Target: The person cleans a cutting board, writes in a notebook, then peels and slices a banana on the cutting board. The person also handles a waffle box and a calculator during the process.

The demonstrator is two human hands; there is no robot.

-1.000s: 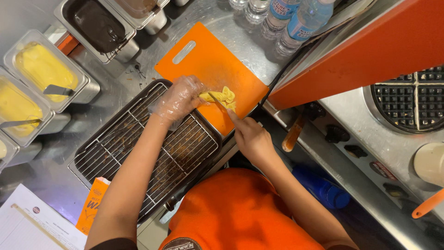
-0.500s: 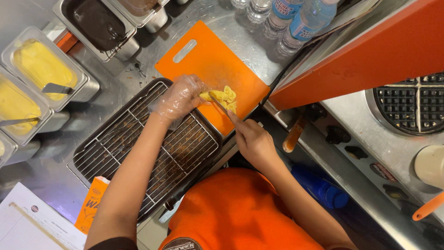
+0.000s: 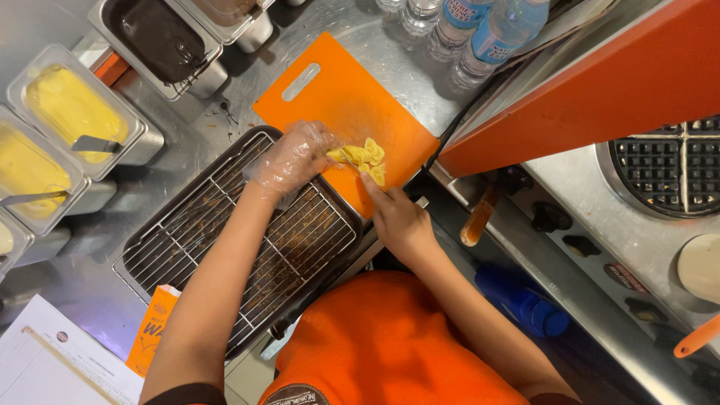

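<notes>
Head camera view: compared with half a second ago, very little changes. The left hand [image 3: 294, 156], inside a clear plastic glove, stays with its fingers closed on the yellow food pieces [image 3: 363, 157], and the right hand [image 3: 397, 217] keeps its grip on a knife whose blade I can hardly see; its fingertip end now sits just beside the lowest piece. The pieces look a little more spread than before. They lie on the near right part of the orange cutting board [image 3: 341, 97].

The board rests on a steel counter [image 3: 405, 52]. Touching the board's left edge is a dark tray with a wire rack [image 3: 225, 247], and the left forearm crosses above it. Along the left stand metal containers with yellow filling [image 3: 71, 109], and above them one container with dark sauce [image 3: 154, 34]. To the right is a black waffle iron [image 3: 671, 161] behind an orange panel [image 3: 600, 82].

Clear water bottles with blue labels [image 3: 480, 30] stand at the top, beyond the board. An orange paper sleeve [image 3: 154, 337] lies at the bottom left beside a white printed sheet [image 3: 52, 367]. A blue bottle [image 3: 517, 304] lies low at the right.
</notes>
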